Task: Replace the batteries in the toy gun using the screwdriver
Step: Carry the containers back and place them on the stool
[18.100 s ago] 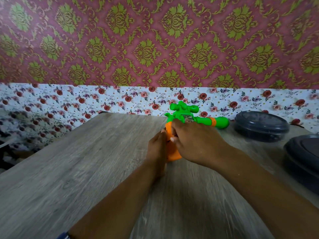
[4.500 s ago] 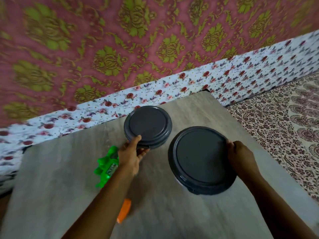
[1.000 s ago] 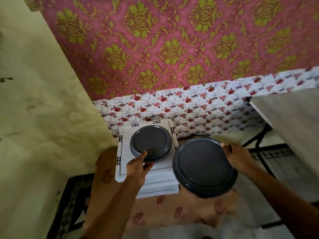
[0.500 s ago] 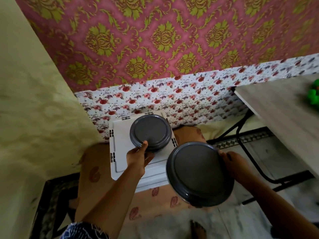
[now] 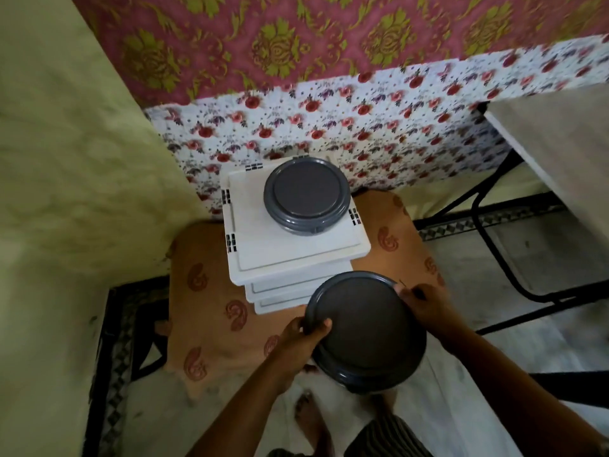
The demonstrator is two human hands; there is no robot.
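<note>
Both my hands grip the larger dark tub [image 5: 364, 328], left hand [image 5: 301, 338] and right hand [image 5: 425, 305] on opposite rims; I'm clearing the worktop [image 5: 566, 143]; toy gun unseen; next, probably set it beside the smaller tub [image 5: 306, 196].

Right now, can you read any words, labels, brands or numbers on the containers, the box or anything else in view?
None can be read.
Small container lid: plain, no text.
Large container lid, held by the left hand and right hand: plain, no text.
White box: dark vent slots only, no lettering.
Wall covering: flower patterns only.
</note>
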